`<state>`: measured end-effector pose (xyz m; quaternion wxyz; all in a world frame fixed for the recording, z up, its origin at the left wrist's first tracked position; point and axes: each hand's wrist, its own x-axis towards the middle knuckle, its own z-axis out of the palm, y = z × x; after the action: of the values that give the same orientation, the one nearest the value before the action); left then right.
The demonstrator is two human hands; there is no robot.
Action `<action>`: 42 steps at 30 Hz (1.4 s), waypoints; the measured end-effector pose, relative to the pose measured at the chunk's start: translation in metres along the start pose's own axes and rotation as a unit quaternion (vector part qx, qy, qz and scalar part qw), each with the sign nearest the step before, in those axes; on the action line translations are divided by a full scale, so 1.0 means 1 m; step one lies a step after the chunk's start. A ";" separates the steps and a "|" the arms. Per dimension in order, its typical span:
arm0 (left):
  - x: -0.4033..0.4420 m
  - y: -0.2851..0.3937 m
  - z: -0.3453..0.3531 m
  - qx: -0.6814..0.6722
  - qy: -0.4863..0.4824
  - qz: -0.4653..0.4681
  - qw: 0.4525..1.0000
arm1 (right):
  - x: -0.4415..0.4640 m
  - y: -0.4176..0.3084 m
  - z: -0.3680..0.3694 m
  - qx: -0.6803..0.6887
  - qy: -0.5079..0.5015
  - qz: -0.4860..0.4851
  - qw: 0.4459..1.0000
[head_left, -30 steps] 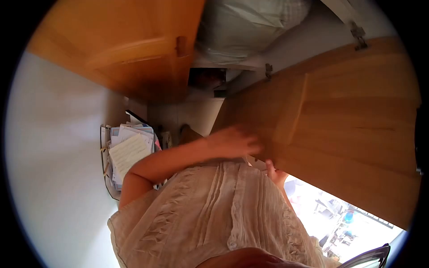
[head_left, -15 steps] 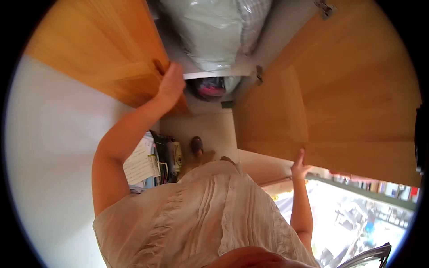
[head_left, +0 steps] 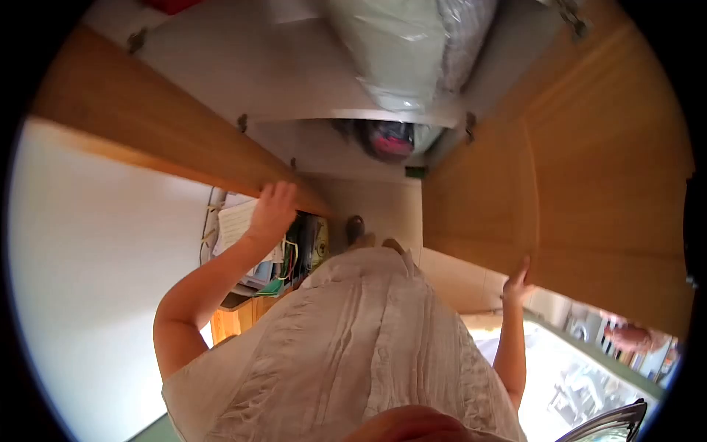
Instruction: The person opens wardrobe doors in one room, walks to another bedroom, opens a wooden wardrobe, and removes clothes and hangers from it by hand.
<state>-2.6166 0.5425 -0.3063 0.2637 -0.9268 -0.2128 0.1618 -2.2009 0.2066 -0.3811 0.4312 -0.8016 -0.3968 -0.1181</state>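
Both doors of a wooden cupboard stand wide apart before me. My left hand [head_left: 275, 209] is closed over the lower free edge of the left cupboard door [head_left: 166, 121], its fingers curled on the wood. On the other side, my right hand [head_left: 518, 286] grips the bottom edge of the right cupboard door [head_left: 604, 184], with one digit up against its face. Between the doors, a pale plastic-wrapped bundle [head_left: 401, 55] rests on a white shelf [head_left: 331, 115]. Below that shelf sits a dark bag with something pink [head_left: 390, 140].
Papers [head_left: 236, 225] and upright folders [head_left: 317, 236] fill a holder at the left, by the white wall [head_left: 96, 258]. My shoe [head_left: 356, 227] shows on the floor. A bright area with blurred items [head_left: 589, 383] lies at the lower right.
The left door has swung outward to the left with my left hand, uncovering more of the cupboard's inside and its hinges. My right hand stays at the right door's edge. The view has shifted.
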 end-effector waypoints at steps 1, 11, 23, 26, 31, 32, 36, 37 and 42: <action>0.002 -0.003 -0.003 0.001 -0.017 -0.020 1.000 | -0.005 0.008 -0.001 -0.009 -0.001 -0.011 1.000; 0.009 -0.002 -0.009 0.032 0.005 -0.018 0.999 | 0.021 -0.056 -0.001 0.093 -0.001 0.006 0.996; 0.006 0.003 0.001 0.041 0.008 -0.029 0.999 | 0.023 -0.064 -0.004 0.147 -0.007 0.035 0.989; 0.006 0.000 -0.002 0.045 0.032 -0.031 0.998 | 0.023 -0.068 -0.005 0.101 -0.007 0.013 0.995; 0.004 -0.002 -0.002 0.017 0.085 -0.015 0.996 | 0.019 -0.058 -0.001 0.085 -0.012 0.023 0.996; 0.003 -0.002 0.000 0.015 0.076 -0.018 0.997 | 0.021 -0.063 0.001 0.093 0.024 0.005 0.995; 0.001 -0.002 0.005 0.010 0.050 -0.014 0.999 | 0.018 -0.067 0.002 0.109 0.016 0.016 0.994; 0.002 -0.002 0.005 0.016 0.054 -0.011 0.998 | 0.017 -0.065 0.002 0.108 0.019 0.016 0.994; 0.005 -0.003 0.009 0.024 0.060 -0.027 0.998 | 0.021 -0.058 0.002 0.027 0.038 -0.027 0.999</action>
<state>-2.6167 0.5505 -0.3126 0.3025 -0.9222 -0.2173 0.1042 -2.2300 0.2375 -0.3365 0.4643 -0.7737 -0.4046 -0.1489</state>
